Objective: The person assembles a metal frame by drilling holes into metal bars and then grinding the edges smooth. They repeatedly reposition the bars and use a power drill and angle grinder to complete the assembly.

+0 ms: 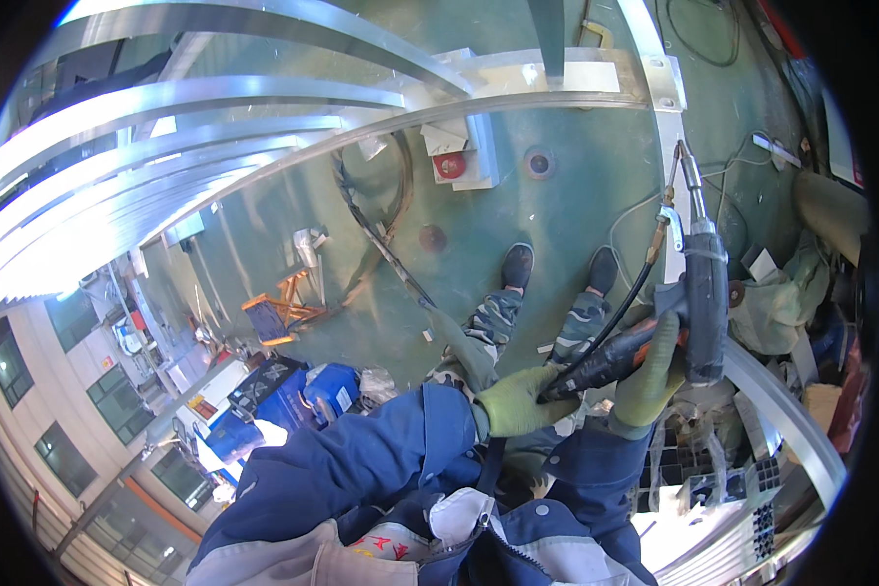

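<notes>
A handheld welding gun (705, 303) with a black body and a slim metal nozzle stands over a curved silver metal bar (668, 88). A thin black feed tube (627, 305) with brass fittings runs along to its tip, which is close to the bar; whether they touch I cannot tell. My left hand (525, 402), in a yellow-green glove, is closed round the end of the gun's black grip (601, 365), which has orange marks. My right hand (649, 381), gloved alike, wraps the grip nearer the body, one finger lying up along it.
Silver frame rails (264, 98) fan out at upper left. A grey box (477, 151) with a red disc, dark cables (386, 254) and an orange-framed stool (283, 311) are on the green floor. Blue containers (332, 391) stand at left. A black grid crate (689, 459) is at lower right.
</notes>
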Demonstrator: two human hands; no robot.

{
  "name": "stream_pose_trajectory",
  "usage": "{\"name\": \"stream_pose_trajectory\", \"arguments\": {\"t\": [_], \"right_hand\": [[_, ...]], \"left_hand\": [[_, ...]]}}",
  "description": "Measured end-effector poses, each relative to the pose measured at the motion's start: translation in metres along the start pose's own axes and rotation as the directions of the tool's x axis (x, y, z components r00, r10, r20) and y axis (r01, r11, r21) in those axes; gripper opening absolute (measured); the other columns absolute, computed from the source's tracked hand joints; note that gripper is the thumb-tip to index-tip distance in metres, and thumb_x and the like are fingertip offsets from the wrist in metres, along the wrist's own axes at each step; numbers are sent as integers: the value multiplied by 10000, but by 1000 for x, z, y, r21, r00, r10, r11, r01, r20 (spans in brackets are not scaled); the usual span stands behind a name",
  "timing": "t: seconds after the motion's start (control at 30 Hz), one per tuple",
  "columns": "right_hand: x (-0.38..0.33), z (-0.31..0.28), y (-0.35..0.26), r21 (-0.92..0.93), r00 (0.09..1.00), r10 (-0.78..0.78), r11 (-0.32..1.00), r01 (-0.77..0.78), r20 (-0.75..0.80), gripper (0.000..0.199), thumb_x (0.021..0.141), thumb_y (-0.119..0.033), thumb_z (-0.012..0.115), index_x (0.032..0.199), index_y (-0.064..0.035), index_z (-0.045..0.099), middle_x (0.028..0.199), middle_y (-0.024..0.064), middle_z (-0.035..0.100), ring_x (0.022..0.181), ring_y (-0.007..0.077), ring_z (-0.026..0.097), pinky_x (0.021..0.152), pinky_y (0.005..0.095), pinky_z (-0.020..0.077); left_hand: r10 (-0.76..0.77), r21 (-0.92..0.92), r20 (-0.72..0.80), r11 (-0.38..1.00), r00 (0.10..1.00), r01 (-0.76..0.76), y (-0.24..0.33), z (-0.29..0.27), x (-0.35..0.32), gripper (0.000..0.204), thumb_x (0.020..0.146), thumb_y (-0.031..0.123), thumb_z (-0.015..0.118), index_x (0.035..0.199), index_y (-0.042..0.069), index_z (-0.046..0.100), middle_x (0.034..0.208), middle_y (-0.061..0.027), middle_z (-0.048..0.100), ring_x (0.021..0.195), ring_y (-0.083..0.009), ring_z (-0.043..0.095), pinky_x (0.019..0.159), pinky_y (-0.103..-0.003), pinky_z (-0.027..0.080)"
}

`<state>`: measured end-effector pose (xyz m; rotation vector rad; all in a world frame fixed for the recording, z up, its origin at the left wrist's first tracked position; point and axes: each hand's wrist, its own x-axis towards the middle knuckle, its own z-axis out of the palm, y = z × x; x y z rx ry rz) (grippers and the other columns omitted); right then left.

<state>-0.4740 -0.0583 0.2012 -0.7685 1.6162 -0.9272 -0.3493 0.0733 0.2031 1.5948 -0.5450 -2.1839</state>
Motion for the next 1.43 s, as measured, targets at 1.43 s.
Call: {"name": "stream_pose_trajectory", "arguments": {"t": [1.43], "right_hand": [[-63, -239, -309, 568, 915, -332, 809, 151, 230, 420, 1095, -485, 561, 1208, -92, 657, 963, 22, 671, 802, 140, 651, 707, 298, 575]], "left_hand": [[848, -497, -370, -525, -379, -690, -263, -140, -198, 767, 999, 748, 506, 1573, 240, 523, 1312, -129, 674, 1241, -276, 612, 1126, -469, 448]]}}
